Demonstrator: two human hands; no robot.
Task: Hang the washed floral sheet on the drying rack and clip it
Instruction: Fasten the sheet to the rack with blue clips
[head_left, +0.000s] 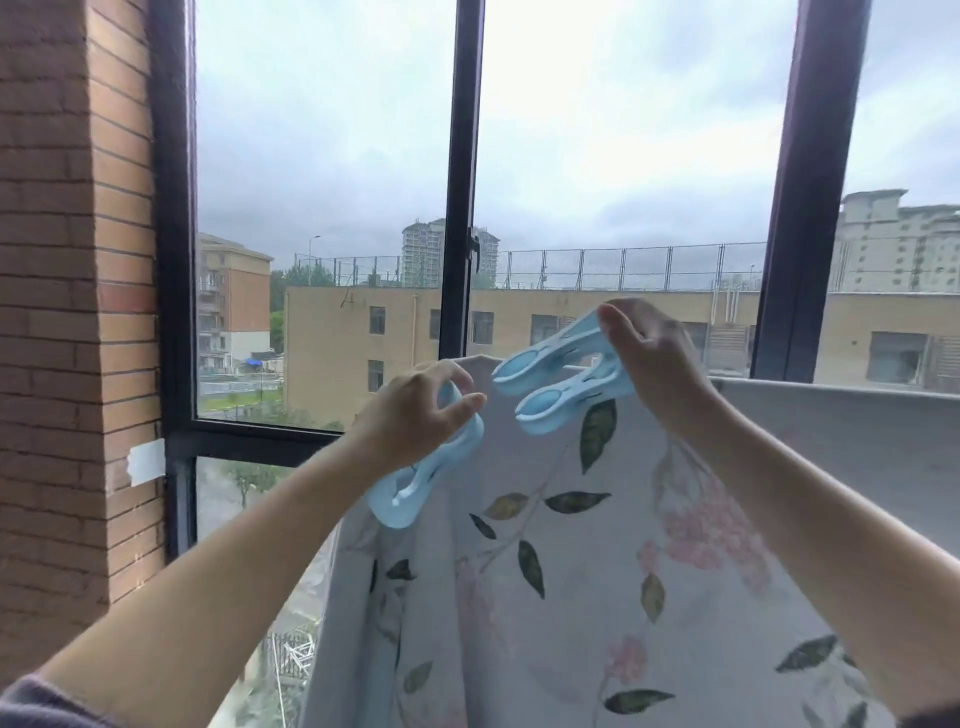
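Floral sheet (571, 545) draped, blue clip (550, 405) apparently open by top edge, second clip (415, 488) lower-left.

Both bare forearms are reaching up and forward in front of the floral sheet (571, 545), angling in toward its top edge. The left hand (415, 415) is hovering at the sheet's upper left corner, with fingers and thumb curling round a blue clip (415, 483) that is hanging below the palm. The right hand (654, 358) is hovering slightly higher, just right of that corner, above the top edge. Its thumb and fingers are squeezing the handles of a second blue clip (545, 408), whose jaws are gaping toward the left hand.
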